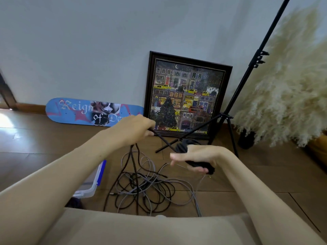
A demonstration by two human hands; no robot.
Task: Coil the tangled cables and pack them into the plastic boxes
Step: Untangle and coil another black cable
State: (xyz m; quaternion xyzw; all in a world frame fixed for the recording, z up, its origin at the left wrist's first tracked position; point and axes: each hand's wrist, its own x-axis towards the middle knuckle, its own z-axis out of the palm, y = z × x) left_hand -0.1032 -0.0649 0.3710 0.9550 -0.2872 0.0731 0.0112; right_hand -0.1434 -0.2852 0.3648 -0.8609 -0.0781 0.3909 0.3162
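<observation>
My left hand (136, 129) pinches a black cable (163, 141) and holds it taut toward my right hand (196, 157). Loops of that black cable are wound around my right hand's palm, whose fingers point left and stay mostly straight, the thumb behind the coil (182, 147). The cable's free length hangs from my left hand down to a tangled pile of black and grey cables (146, 188) on the wooden floor. A clear plastic box with blue latches (92, 184) sits at the left, partly hidden behind my left forearm.
A blue skateboard deck (79, 111) and a framed picture (187, 96) lean against the wall. A black tripod stand (228, 119) rises at the right beside pampas grass in a dark vase (247, 138). My legs fill the bottom of the view.
</observation>
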